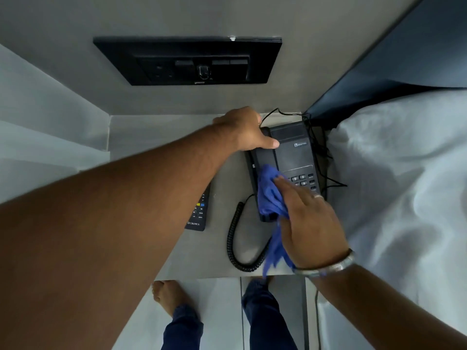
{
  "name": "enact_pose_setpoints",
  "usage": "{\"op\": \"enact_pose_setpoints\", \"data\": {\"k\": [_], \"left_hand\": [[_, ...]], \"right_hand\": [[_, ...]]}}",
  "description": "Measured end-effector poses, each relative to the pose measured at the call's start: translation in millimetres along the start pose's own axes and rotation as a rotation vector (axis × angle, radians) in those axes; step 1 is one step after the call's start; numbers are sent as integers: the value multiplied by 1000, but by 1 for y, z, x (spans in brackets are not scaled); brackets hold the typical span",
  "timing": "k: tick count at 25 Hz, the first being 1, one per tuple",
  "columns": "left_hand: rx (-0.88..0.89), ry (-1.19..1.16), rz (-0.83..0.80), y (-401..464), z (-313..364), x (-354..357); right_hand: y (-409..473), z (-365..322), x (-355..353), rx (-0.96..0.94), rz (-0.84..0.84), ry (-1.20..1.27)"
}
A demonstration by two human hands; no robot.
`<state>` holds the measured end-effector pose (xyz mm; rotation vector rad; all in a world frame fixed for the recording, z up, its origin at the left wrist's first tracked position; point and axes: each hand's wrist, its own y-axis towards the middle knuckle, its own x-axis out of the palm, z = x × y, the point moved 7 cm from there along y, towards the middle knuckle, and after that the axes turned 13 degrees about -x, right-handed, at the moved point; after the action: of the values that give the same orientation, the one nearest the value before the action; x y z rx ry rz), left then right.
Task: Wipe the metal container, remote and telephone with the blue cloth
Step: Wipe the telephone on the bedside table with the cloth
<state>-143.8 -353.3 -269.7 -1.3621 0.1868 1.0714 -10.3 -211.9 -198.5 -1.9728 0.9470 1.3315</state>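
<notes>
Telephone [290, 160] sits at the table's [161, 137] far right corner, beside the bed [404, 173]. Left hand [242, 130] rests on the handset's far end, fingers hidden behind it, thumb on the base; grip cannot be told. Right hand [308, 223] presses the blue cloth [270, 193] against the handset's near part, fingers flat, cloth trailing past the near edge. Remote [198, 213] lies left of the phone, partly under the left forearm.

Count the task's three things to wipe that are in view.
2. The telephone sits on the table's right, under both hands; the remote lies left of it, half hidden by the left arm. No metal container shows; it may be hidden.
</notes>
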Motion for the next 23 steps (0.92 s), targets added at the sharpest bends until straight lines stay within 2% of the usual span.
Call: {"op": "enact_pose_setpoints", "data": {"k": [2, 5, 10, 15, 18, 23], "left_hand": [[-2, 49, -47, -2, 7, 4], [-27, 134, -66, -7, 11, 13], [-29, 180, -73, -6, 12, 12], [-13, 191, -44, -4, 13, 7], [-10, 181, -29, -4, 13, 7], [-19, 196, -17, -4, 12, 9]], "right_hand": [[19, -13, 16, -16, -96, -186], [26, -32, 67, -19, -426, -340], [23, -39, 105, 29, -587, -459], [-26, -29, 110, 230, -780, -302], [-42, -17, 77, 269, -705, -255], [-9, -21, 4, 146, -136, -247]]}}
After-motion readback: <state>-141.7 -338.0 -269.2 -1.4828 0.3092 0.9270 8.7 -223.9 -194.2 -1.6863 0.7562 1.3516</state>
